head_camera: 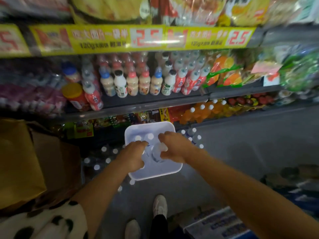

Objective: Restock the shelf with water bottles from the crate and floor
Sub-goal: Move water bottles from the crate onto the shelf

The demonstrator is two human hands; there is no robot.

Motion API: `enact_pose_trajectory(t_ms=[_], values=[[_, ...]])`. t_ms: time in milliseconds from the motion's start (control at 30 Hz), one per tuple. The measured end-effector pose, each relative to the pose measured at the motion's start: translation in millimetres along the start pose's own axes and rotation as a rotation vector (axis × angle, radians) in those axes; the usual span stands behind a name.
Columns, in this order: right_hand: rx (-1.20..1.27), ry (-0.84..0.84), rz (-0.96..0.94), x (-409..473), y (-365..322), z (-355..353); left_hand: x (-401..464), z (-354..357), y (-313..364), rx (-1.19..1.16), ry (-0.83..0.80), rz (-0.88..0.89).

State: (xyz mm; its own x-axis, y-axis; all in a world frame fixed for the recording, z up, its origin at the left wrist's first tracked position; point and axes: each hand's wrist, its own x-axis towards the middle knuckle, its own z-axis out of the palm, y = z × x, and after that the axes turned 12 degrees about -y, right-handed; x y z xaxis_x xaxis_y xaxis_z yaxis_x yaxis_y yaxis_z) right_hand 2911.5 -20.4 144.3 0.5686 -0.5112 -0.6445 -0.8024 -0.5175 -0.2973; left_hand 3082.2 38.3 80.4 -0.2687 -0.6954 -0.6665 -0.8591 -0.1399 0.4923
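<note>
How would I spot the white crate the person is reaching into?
Look below the drinks shelf, down on the floor in front of the person's shoes. The white crate sits there, square with rounded corners, both hands inside it. Unlike the loose water bottles around it, it is one solid pale tub.

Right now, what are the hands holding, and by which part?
Both reach into the white crate. The right hand grips a water bottle near its cap; the left hand looks curled on another bottle's top, though blurred.

smooth white plastic crate [170,171], matt cardboard box [19,157]
</note>
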Motion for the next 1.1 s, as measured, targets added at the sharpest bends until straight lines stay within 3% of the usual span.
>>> enact_pose_trajectory(t_ms=[233,633,800,967,1100], values=[[-0.158,0.146,-0.149,-132.1,-60.6,-152.2,-88.9,-86.8,69.8,-0.11,0.123,0.317],[-0.111,0.384,-0.284,-305.4,-137.5,-301.0,-218.6,-172.6,161.3,-0.249,0.321,0.538],[-0.053,0.583,-0.185,-342.8,-152.4,-331.4,-257.1,-201.3,192.4,-0.228,0.575,0.486],[-0.283,0.743,0.025,-368.2,-175.4,-353.2,-295.0,-219.1,224.8,-0.021,0.81,0.307],[-0.3,0.78,-0.011,-388.2,-189.2,-368.8,-305.6,-220.6,236.6,-0.057,0.826,0.3]])
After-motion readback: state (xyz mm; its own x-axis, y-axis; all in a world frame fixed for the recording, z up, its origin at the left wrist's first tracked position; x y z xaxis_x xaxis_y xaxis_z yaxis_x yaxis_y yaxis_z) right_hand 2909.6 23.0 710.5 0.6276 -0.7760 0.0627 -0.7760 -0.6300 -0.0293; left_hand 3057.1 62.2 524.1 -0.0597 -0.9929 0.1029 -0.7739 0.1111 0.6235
